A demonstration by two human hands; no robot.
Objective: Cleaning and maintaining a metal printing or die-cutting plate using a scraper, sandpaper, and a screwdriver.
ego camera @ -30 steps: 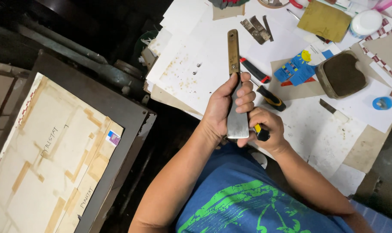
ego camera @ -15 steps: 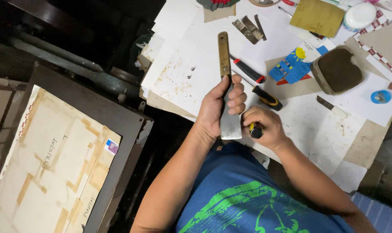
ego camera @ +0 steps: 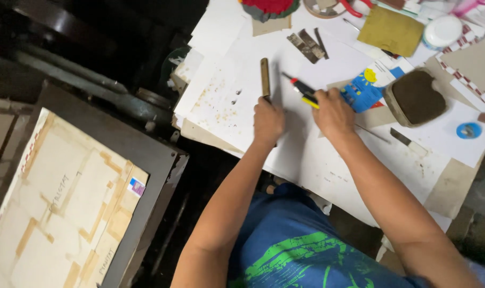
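Craft/art workshop, cluttered bench.
White paper sheets (ego camera: 328, 154) layered over the worktable, stained and spotted. Cardboard offcuts (ego camera: 306, 45), an ochre card square (ego camera: 390, 31), a blue-and-yellow paper cutout (ego camera: 362, 90), a roll of blue tape (ego camera: 469, 130), a white lid (ego camera: 442, 31), a blade tool (ego camera: 408, 141). Beside the bench, a dark metal frame (ego camera: 146, 154) holds a board patched with tan tape (ego camera: 66, 197). Dim, grimy surroundings.

- Long flat brass-coloured metal ruler (ego camera: 265, 79): lies on white paper, pointing far, near end under the left hand (ego camera: 267, 120).
- Yellow-black-red utility knife (ego camera: 302, 89): gripped in the right hand (ego camera: 334, 113), tip far-left.
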